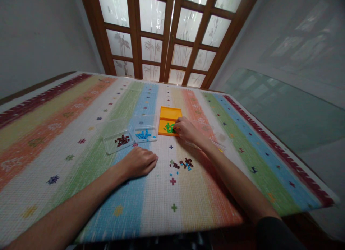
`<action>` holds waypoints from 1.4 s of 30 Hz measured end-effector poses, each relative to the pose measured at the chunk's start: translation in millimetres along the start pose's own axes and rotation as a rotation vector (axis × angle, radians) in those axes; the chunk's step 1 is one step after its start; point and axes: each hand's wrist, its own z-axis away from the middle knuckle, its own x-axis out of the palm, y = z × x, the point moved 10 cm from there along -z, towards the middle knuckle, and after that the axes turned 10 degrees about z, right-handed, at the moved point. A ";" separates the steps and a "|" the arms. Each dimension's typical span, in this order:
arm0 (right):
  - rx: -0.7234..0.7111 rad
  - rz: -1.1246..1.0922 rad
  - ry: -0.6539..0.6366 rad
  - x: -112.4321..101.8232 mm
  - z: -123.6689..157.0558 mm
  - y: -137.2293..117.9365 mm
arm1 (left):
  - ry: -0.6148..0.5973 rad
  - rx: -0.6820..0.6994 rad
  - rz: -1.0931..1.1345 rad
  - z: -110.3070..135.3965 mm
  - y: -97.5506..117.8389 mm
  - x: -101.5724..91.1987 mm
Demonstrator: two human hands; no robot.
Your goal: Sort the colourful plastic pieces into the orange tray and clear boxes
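My right hand (185,128) reaches over the right edge of an orange box (170,113) with its lid raised. Its fingers are pinched together at the small green bricks (169,127) inside. Whatever sits between those fingertips is hidden. My left hand (142,161) rests on the tablecloth with its fingers curled closed, and nothing shows in it. Between my forearms lies a loose pile of dark brown bricks (186,163), with a few blue bricks (189,168) mixed in.
Left of the orange box, one clear plastic box (107,145) holds brown bricks and another clear box (156,134) holds blue ones. Behind my right wrist, a transparent box (228,144) with something yellow is partly hidden. A striped tablecloth (159,214) covers the table.
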 end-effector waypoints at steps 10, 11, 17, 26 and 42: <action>0.053 0.078 0.005 1.3 -0.5 2.5 | -0.020 -0.023 0.010 0.1 -1.8 1.3; 0.061 0.081 0.011 1.8 -0.8 3.6 | -0.024 -0.026 0.011 0.0 -2.1 1.6; 0.097 0.092 -0.026 8.0 -3.1 7.5 | -0.015 -0.016 -0.003 -0.6 -0.7 0.0; 0.102 0.089 -0.012 3.6 0.5 -0.3 | -0.009 -0.010 0.005 -0.5 -0.2 -0.6; 0.112 0.121 -0.018 3.2 -1.0 3.8 | -0.030 -0.015 0.008 0.8 -1.8 2.3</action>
